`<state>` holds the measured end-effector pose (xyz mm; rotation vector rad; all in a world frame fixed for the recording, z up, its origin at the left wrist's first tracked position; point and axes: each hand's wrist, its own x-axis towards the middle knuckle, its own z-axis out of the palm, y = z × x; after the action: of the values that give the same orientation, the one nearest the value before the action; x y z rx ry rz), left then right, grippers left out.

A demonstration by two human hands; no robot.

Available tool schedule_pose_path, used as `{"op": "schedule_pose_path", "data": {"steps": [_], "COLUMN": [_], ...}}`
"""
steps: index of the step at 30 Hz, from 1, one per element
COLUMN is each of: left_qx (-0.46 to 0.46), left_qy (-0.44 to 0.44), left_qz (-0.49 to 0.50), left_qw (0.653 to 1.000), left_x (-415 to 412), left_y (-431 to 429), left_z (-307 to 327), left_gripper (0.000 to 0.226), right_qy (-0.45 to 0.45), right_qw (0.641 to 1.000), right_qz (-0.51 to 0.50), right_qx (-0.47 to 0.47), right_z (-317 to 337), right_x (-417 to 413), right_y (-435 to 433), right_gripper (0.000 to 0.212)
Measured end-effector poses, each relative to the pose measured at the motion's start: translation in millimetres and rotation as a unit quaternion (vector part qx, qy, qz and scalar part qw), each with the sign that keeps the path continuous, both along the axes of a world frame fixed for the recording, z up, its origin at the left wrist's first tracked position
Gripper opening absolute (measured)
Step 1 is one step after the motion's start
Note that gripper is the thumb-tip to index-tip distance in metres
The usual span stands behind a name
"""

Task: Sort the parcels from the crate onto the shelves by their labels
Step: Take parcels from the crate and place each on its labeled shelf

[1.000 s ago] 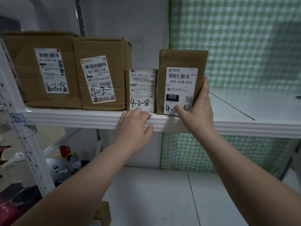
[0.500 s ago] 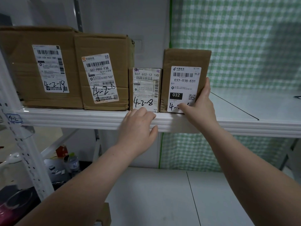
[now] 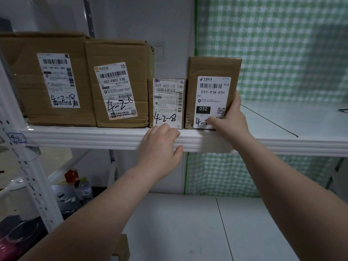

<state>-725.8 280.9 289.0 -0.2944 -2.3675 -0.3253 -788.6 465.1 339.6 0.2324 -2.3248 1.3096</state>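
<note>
At the far left, a white perforated upright (image 3: 28,176) is seen, with a small tag (image 3: 17,138) marked "4-2" stuck on it at the level of the shelf (image 3: 84,137). Low down behind the upright, a plastic bottle (image 3: 83,187) is made out among dim clutter.

Four cardboard parcels are lined up on the shelf, all with their labels turned to the front. The large box (image 3: 22,81) stands furthest left and is hand-marked "4-2-18". Pressed against its right side is the second box (image 3: 120,51), whose handwritten code begins "4-2-2"; its last stroke cannot be read. Next comes the small parcel (image 3: 167,102), marked "4-2-8", which is much lower than its neighbours.

Just in front of the small parcel, the shelf's front lip is loosely clasped by the left hand (image 3: 160,147): the bent fingers are laid over the top and the thumb is set against the lower face.

Just beside the small parcel, the tall parcel (image 3: 212,66) is stood upright at the front edge of the shelf. It is grasped by the right hand (image 3: 231,119), with the thumb laid across the bottom of the label and the fingers run up the right side. Only "4-" of its handwritten code is shown; the rest is covered by the thumb.

To the right, bare white shelf is seen, backed by a green checked curtain (image 3: 282,44). A lower shelf (image 3: 188,223) lies beneath the forearms.
</note>
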Motion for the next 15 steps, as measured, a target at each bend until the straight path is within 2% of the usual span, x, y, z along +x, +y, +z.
{"op": "schedule_pose_path", "data": {"steps": [12, 15], "left_qx": [0.003, -0.003], "left_qy": [-0.01, -0.003], "left_qz": [-0.01, -0.013], "left_qw": [1.0, 1.0], "left_x": [2.2, 2.2], "left_y": [-1.1, -2.7], "left_z": [1.4, 0.7], "left_gripper": [0.03, 0.03], "right_qy": [0.0, 0.017], "right_qw": [1.0, 0.996], "right_qz": [-0.003, -0.057], "right_qx": [-0.014, -0.059], "right_z": [-0.7, -1.1], "right_x": [3.1, 9.7], "right_y": [0.6, 2.8], "right_gripper": [0.086, 0.082]}}
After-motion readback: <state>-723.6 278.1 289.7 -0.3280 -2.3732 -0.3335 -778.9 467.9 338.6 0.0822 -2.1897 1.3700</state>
